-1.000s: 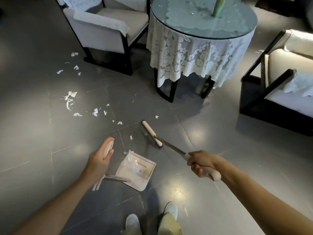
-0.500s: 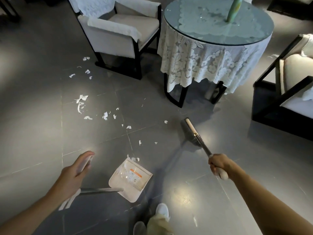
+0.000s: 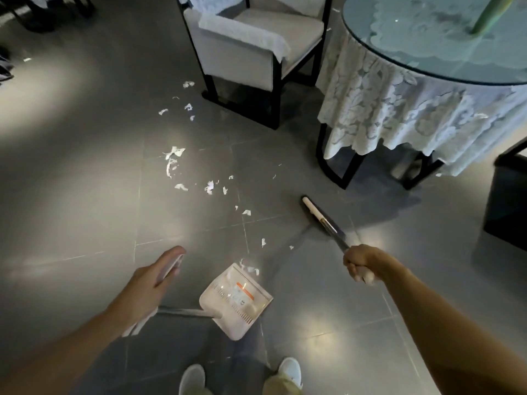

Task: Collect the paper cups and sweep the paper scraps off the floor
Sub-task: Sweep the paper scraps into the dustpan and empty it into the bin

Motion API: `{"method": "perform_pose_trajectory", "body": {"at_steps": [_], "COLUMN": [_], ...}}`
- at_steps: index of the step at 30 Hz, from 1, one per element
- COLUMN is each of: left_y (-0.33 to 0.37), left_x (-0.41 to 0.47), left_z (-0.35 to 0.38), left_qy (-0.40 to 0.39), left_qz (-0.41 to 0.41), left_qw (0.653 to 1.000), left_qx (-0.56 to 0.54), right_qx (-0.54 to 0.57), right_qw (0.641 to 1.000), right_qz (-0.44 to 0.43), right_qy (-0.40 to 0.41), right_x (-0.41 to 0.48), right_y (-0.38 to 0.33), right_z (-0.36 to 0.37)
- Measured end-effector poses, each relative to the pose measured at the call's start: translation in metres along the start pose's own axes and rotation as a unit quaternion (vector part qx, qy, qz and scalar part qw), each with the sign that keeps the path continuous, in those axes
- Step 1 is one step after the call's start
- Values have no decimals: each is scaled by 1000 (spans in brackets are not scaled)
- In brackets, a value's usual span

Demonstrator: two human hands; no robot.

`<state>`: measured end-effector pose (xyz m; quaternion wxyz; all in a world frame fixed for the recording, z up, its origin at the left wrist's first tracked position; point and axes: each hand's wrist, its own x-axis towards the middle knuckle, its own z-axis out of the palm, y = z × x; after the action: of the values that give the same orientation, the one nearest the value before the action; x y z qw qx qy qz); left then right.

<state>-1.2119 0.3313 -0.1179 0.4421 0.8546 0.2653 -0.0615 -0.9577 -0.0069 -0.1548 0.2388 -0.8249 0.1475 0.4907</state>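
White paper scraps (image 3: 209,187) lie scattered over the grey floor, from near the chair down to the dustpan's mouth. My left hand (image 3: 154,280) grips the white handle of a long-handled dustpan (image 3: 238,302), whose pan rests on the floor in front of my feet with a scrap at its lip. My right hand (image 3: 360,265) is closed around the broom (image 3: 320,219) handle; the broom head sits on the floor to the right of the scraps. No paper cup is in sight.
A white armchair (image 3: 251,49) with black legs stands at the back. A round glass-topped table (image 3: 427,61) with a lace cloth is at the back right, and a dark chair frame (image 3: 507,201) at the right edge. My white shoes (image 3: 289,372) are at the bottom.
The broom head has swung from beside the dustpan out to the right, toward the table. My left hand with the dustpan handle shifted left, and my view drifted left.
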Motion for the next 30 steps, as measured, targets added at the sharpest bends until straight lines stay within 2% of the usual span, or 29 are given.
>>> {"method": "perform_pose_trajectory", "body": {"at_steps": [2,6,9,13,17,19,21,24,25,27,30], "left_y": [-6,-23,-38,-69,-73,-69,-67,-69,-71,-73,-79], "left_x": [1,-4,-14,-20,-18,-16,-14,-10,-9,-6,-3], "left_z": [-4,-10,-23,-52,-59,-55,-53,-57,-60,-67,-77], "left_qy": [-9,-31,-48,-51,-60,-67,-67,-69,-71,-74,-73], "left_qz": [7,42,69,74,124,127,136,167,169,166,166], "left_qw": [1000,998,996,995,990,989,988,983,982,983,982], "left_qx": [6,27,32,38,23,23,28,35,34,35,47], "right_qx": [-32,-69,-79,-160,-164,-125,-36,203,253,255,176], "right_qw": [999,995,994,983,978,980,982,949,937,942,970], "right_qz": [1,-52,-50,-48,-53,-39,-1,81,92,79,31], "right_qy": [-16,-40,-60,-71,-117,-148,-184,-225,-225,-203,-162], "right_x": [-7,-35,-62,-111,-157,-175,-195,-223,-230,-239,-243], "right_y": [-10,-13,-12,-17,-19,-20,-19,-10,-7,-3,-11], "right_z": [15,60,102,166,226,244,244,225,219,217,226]}}
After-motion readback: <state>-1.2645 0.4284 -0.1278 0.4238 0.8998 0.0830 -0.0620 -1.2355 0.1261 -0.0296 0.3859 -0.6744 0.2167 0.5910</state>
